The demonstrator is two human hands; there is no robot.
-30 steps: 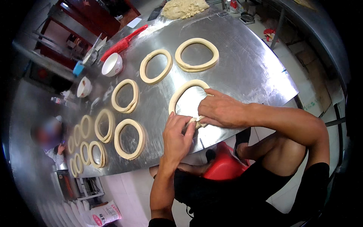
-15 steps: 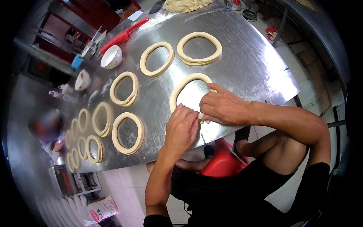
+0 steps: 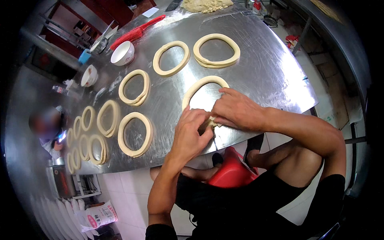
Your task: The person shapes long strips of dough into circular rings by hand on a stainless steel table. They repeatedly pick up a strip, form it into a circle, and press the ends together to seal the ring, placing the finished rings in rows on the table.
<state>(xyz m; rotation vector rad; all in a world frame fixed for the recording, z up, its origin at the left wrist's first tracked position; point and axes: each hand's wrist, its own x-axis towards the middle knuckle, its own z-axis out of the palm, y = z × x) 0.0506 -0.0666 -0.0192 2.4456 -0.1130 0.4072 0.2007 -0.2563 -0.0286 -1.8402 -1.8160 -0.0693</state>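
Observation:
At the near side of the steel table (image 3: pixel 248 52), my left hand (image 3: pixel 190 130) and my right hand (image 3: pixel 238 110) work close together on a dough ring (image 3: pixel 208 79). The fingers of both are closed on the ring's near part, where a ragged bit of dough shows between them. My hands cover much of that part, while the far arc lies smooth on the steel. Beyond it are two more dough rings, one at the far right (image 3: pixel 216 64) and one left of that (image 3: pixel 171 74). Another dough ring (image 3: pixel 121 134) lies left of my left hand.
Several further dough rings (image 3: pixel 138 101) spread leftward. White bowls (image 3: pixel 123 54), a red brush (image 3: pixel 128 39) and a dough mass (image 3: pixel 206 5) stand farther back. A red stool (image 3: pixel 230 170) is under the near edge. At the left are another person (image 3: pixel 56 136) and sacks (image 3: pixel 98 216).
My left thumb and fingers have spread slightly around the near part of the dough ring. My right hand stays on the ring. The whole view has shifted a little.

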